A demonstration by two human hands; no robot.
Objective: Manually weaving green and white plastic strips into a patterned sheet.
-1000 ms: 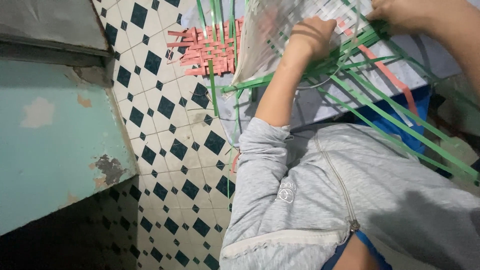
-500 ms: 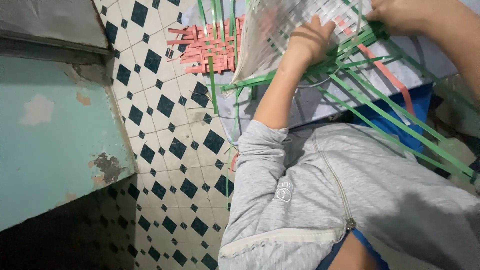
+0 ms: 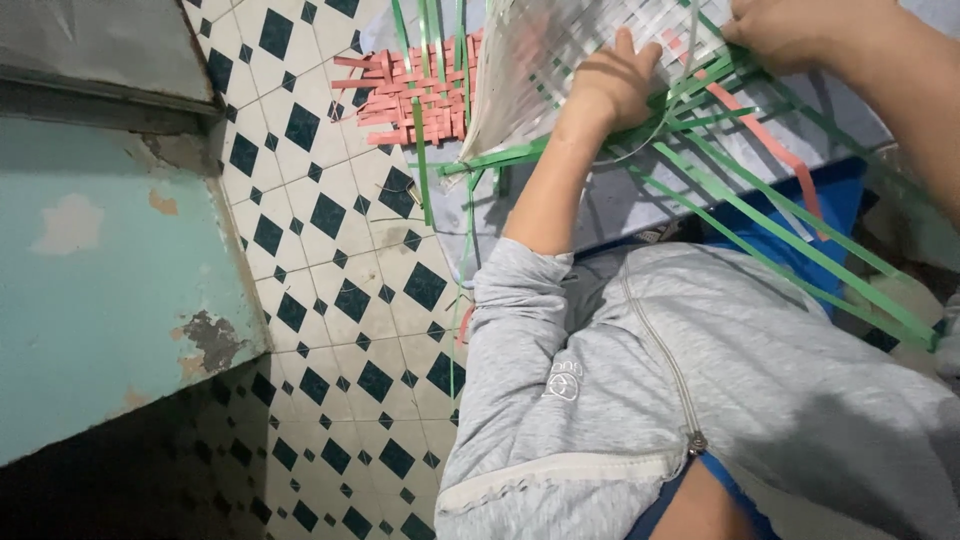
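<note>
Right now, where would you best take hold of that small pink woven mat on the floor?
Probably by its left edge, coming from the bare tiled floor. The pink woven mat lies flat there with loose strip ends sticking out, easy to pinch. Its right side is crossed by green strips and sits against the pale woven panel.

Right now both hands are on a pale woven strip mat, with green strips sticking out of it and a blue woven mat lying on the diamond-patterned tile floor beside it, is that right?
Not quite: the smaller woven mat on the diamond-patterned tile floor is pink-red, not blue, as the head view shows. The rest holds: the left hand and right hand rest on the pale woven strip mat, with green strips sticking out.
</note>
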